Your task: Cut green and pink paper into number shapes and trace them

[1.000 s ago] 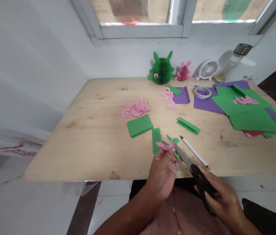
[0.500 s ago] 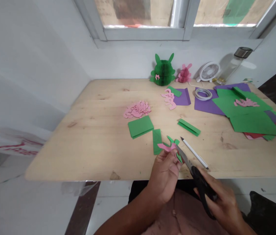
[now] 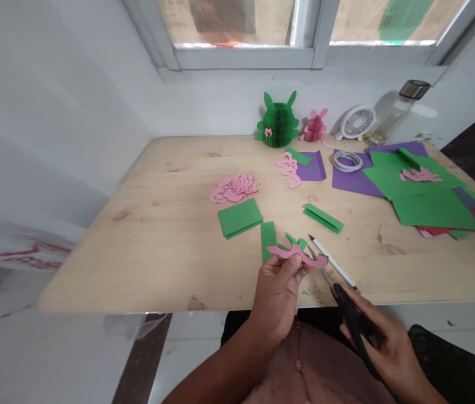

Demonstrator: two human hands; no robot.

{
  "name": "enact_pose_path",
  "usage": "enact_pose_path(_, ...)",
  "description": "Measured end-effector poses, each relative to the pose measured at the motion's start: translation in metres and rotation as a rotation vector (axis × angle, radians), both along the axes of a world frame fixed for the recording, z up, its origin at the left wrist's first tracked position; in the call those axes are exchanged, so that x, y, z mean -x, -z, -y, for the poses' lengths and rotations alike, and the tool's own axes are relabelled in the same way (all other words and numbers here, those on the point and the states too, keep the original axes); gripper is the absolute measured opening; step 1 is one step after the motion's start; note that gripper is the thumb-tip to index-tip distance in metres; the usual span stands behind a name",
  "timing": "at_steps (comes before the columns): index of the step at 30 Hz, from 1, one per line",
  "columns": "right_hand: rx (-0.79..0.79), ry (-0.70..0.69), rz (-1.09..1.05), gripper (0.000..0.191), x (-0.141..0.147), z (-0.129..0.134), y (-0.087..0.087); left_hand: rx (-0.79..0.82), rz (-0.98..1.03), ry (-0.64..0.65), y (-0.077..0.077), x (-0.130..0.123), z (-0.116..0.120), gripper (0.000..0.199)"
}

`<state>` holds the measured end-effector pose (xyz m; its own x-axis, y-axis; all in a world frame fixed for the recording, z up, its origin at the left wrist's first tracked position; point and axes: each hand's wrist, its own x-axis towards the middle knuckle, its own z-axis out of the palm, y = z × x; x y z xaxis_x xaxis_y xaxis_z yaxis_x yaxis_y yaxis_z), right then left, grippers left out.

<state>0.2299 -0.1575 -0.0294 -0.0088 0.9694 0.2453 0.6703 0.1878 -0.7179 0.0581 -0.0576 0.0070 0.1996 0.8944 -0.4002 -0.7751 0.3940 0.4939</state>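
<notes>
Between thumb and fingers, my left hand (image 3: 277,292) pinches a curvy pink paper cutout (image 3: 298,255) together with green paper (image 3: 294,240) behind it. My right hand (image 3: 383,331) is wrapped round the black handles of a pair of scissors (image 3: 342,297). Their blades reach toward the paper's right end and are partly hidden behind it. A white pen (image 3: 333,262) lies just beyond the blades. Close past my left hand is a green paper strip (image 3: 268,238), with a folded green paper (image 3: 241,217) further left.
Pink cutouts (image 3: 235,188) are heaped mid-table. A folded green strip (image 3: 323,217), a tape roll (image 3: 347,161) and stacked coloured sheets (image 3: 423,205) lie right. Along the wall stand a green paper figure (image 3: 278,124), a pink one (image 3: 315,126), a fan (image 3: 357,122) and a bottle (image 3: 400,109).
My left hand has turned the paper, so the pink cutout now shows at full length, stretching right. The scissors have shifted slightly down and right, their blades now partly behind the paper.
</notes>
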Motion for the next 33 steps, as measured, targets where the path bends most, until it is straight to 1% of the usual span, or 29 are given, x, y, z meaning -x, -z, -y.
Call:
enact_pose_path(4,0.042,-0.042,-0.033,0.056,-0.0037,0.0014,-0.0010,0.000,-0.045,0.015,0.0026,0.0013,-0.0011,0.019)
enact_pose_path(7,0.064,-0.051,-0.029,0.054,-0.0066,0.0025,0.0017,0.002,-0.052,0.026,0.0028,0.0025,-0.0014,0.019)
enact_pose_path(10,0.075,-0.059,-0.004,0.056,-0.0096,0.0031,0.0044,-0.012,-0.051,0.025,0.0021,0.0034,-0.0018,0.020)
enact_pose_path(15,0.054,-0.084,0.040,0.059,-0.0099,0.0025,0.0016,-0.023,-0.063,0.013,0.0009,0.0032,-0.0024,0.019)
enact_pose_path(21,0.044,-0.073,0.063,0.059,-0.0075,0.0011,-0.0042,-0.062,-0.087,0.016,0.0025,0.0032,-0.0032,0.018)
enact_pose_path(29,0.033,-0.084,0.077,0.058,-0.0092,0.0021,0.0013,-0.045,-0.067,-0.007,0.0060,0.0021,-0.0050,0.019)
enact_pose_path(33,0.002,-0.084,0.071,0.059,-0.0076,0.0007,0.0027,-0.020,-0.064,-0.008,0.0065,0.0025,-0.0055,0.020)
